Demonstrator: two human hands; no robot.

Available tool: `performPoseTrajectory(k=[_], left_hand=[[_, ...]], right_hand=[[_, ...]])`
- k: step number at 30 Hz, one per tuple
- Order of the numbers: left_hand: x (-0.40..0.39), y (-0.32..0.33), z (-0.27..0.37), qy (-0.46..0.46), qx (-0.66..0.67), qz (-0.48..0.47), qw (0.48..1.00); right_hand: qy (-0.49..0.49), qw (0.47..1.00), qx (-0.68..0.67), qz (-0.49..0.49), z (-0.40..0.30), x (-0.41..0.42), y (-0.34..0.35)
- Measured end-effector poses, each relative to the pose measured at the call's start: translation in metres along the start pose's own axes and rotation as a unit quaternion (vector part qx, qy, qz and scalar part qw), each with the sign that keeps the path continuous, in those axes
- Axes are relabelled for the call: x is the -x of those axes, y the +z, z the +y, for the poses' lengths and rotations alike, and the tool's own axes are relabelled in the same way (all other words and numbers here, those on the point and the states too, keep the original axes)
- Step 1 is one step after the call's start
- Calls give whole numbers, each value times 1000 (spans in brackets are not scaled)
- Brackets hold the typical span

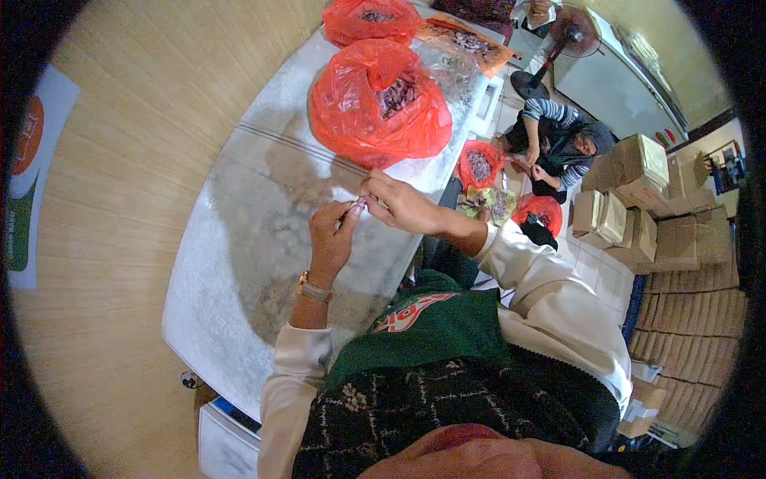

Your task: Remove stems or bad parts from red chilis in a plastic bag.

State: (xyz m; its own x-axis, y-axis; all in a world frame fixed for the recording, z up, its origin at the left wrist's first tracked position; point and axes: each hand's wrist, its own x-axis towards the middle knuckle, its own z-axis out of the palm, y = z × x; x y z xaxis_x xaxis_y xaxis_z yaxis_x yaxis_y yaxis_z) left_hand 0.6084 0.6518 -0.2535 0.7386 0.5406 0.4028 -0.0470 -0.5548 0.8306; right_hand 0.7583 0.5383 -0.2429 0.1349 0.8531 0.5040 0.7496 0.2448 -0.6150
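Observation:
My left hand (331, 239), with a watch (314, 288) on its wrist, pinches a small purplish-white piece (361, 203) between thumb and fingers. It may be a shallot, but it is too small to be sure. From the right, my right hand (402, 205) meets it, with its fingertips on the same piece. Both hands are above a white folding table (239, 239). Just beyond them sits a large red plastic bag (371, 132), its mouth showing many small purplish pieces (396, 99).
Another red bag (371, 24), a clear plastic bag (452, 69) and an orange sheet (497, 51) lie at the table's far end. Right of it, a co-worker (553, 143) sits low beside red bags (480, 164). A fan (541, 66) and cardboard boxes (628, 167) stand beyond.

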Motion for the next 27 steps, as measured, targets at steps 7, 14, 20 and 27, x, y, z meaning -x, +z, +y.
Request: performPoseTrajectory(k=[7, 14, 20, 27], left_hand=[[-5, 1, 5, 9, 1, -11, 1000], [-5, -4, 5, -37, 12, -36, 999], [-7, -5, -1, -19, 8, -39, 999], [2, -35, -13, -140, 7, -11, 990]], right_hand=[[-22, 998, 21, 53, -3, -6, -4], [-55, 993, 59, 80, 7, -14, -11], [-40, 994, 84, 50, 18, -15, -20], [112, 976, 86, 165, 64, -18, -74]])
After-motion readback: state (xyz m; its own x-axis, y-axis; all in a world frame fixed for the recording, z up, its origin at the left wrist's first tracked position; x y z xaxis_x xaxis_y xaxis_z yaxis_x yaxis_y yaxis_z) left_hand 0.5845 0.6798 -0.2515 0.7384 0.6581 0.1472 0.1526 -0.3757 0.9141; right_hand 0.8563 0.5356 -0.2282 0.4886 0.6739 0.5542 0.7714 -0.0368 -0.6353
